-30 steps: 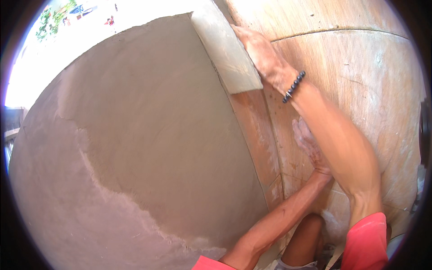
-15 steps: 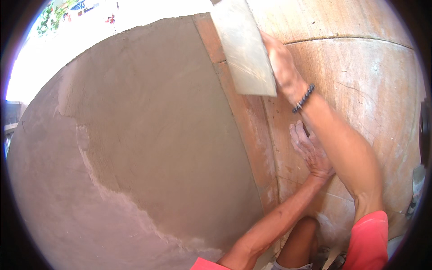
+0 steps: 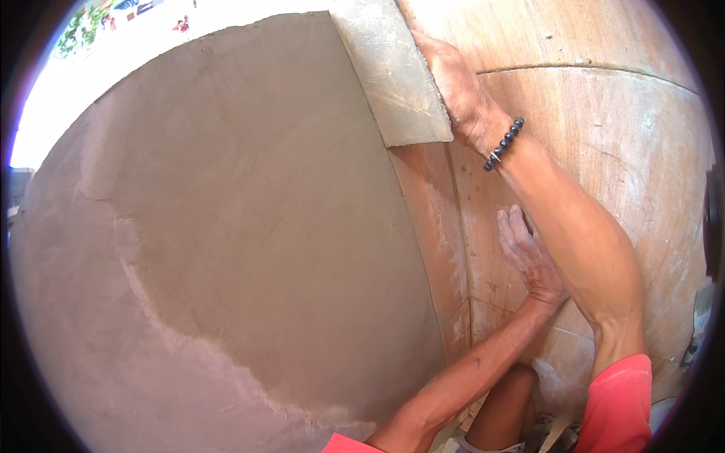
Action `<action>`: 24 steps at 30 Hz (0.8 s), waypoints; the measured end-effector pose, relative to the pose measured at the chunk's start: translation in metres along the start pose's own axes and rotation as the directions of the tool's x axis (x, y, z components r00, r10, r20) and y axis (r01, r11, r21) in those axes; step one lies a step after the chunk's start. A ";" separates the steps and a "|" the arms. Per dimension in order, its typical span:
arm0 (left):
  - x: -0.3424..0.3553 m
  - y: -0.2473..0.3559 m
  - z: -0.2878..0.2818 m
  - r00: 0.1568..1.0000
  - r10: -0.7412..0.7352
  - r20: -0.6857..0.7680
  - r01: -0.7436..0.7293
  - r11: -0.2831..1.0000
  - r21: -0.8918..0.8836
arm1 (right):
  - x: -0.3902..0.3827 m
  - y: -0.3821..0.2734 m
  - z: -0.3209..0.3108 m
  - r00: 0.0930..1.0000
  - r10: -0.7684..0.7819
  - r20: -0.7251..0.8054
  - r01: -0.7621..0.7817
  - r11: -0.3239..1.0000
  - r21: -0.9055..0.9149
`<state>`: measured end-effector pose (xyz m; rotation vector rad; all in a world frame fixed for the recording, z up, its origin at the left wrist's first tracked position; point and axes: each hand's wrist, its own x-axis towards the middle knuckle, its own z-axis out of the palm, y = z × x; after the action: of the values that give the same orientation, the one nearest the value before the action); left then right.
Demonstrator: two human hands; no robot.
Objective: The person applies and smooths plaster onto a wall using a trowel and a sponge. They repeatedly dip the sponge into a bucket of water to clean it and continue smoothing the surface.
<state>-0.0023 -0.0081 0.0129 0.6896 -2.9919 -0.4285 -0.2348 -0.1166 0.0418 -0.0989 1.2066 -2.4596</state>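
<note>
My right hand (image 3: 462,94) is closed around a plastering trowel, though its handle is hidden behind the blade. The trowel's rectangular metal blade (image 3: 393,72) lies along the upper right edge of the grey plaster (image 3: 279,211), covering part of the reddish tile strip (image 3: 427,204). Lower down, my left hand (image 3: 531,260) rests against the wood-patterned tiles (image 3: 581,143) with its fingers stretched out. My right forearm crosses over it and hides part of that hand. A dark bead bracelet (image 3: 504,143) circles my right wrist.
Smoother, lighter plaster (image 3: 83,325) borders the darker patch along a ragged line at the left. Beyond the curved far edge is bright glare, with green leaves (image 3: 75,38) at the upper left. My bent leg (image 3: 504,408) shows at the bottom.
My right hand has moved the trowel left and slightly upward, so its blade now overlaps the plaster's edge. My left hand stays on the tiles, shifted slightly in the picture.
</note>
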 end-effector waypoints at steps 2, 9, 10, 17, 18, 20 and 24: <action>-0.002 0.001 0.003 0.999 -0.037 -0.023 0.036 0.999 -0.039 | -0.005 -0.007 0.002 0.997 0.075 0.006 -0.075 0.996 0.038; -0.019 -0.001 0.010 0.989 -0.123 0.080 0.129 0.989 -0.075 | -0.063 0.024 0.008 0.991 -0.017 -0.131 -0.017 0.968 -0.251; -0.022 -0.006 0.016 0.989 -0.122 0.088 0.128 0.989 -0.068 | -0.080 0.016 0.002 0.983 0.184 -0.020 -0.185 0.982 -0.048; -0.018 -0.005 0.010 0.987 -0.115 0.110 0.123 0.990 -0.070 | -0.167 -0.007 -0.015 0.951 0.308 -0.032 -0.307 0.951 0.042; -0.016 -0.008 0.007 0.988 -0.118 0.102 0.126 0.990 -0.069 | -0.162 -0.011 -0.015 0.954 0.298 -0.016 -0.296 0.952 0.080; -0.019 -0.006 0.009 0.987 -0.122 0.108 0.132 0.987 -0.091 | -0.113 -0.014 -0.029 0.969 0.240 0.054 -0.245 0.962 0.124; 0.003 0.008 0.001 1.000 0.008 -0.008 -0.008 1.000 -0.019 | -0.043 0.015 -0.023 0.990 -0.074 -0.124 0.041 0.968 -0.248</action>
<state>-0.0084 -0.0023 0.0143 0.6763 -2.9782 -0.4517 -0.1957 -0.0909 0.0204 -0.0400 1.5837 -2.3859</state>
